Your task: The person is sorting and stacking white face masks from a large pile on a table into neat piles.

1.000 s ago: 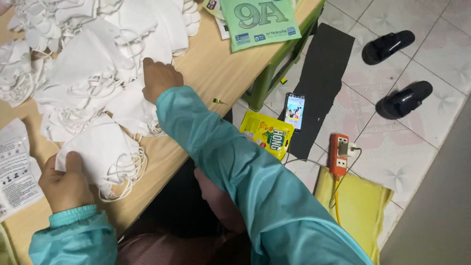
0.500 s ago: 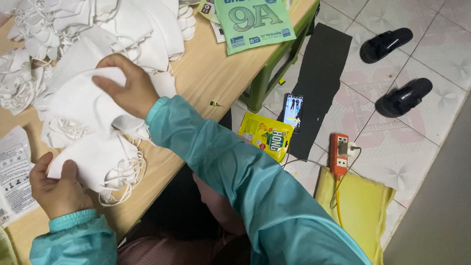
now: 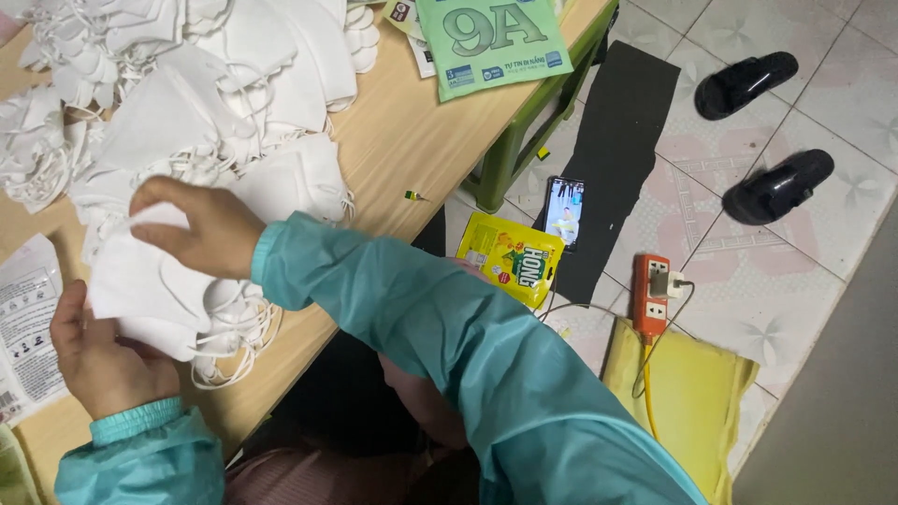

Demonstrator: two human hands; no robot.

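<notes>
White fabric fills my view at the near table edge: the left hand point(image 3: 103, 360) is cupped under a small stack of folded face masks point(image 3: 154, 295), thumb closed over its near corner, while the right hand point(image 3: 201, 224) lays its fingers curled over the stack's top, pinching the uppermost mask between thumb and fingertips. Teal sleeves point(image 3: 449, 346) cover both arms. Ear loops point(image 3: 238, 341) dangle loose off the stack's right side (easy to snag, I'd judge). To square this stack well, I would keep the lower hand steady as a base, press the top mask flat with its edges lined up on the ones beneath, and tuck the loops inward before letting go.

Just left of the stack lies a printed clear wrapper point(image 3: 23, 327). Beyond, a loose heap of white masks point(image 3: 187, 84) spreads over the wooden table point(image 3: 421, 140), with a green booklet point(image 3: 491, 42) at the far edge. On the tiled floor beyond sit a yellow packet point(image 3: 510, 257), a phone point(image 3: 564, 210), an orange power strip point(image 3: 652, 295), a black mat point(image 3: 622, 140) and two black slippers point(image 3: 762, 126).
</notes>
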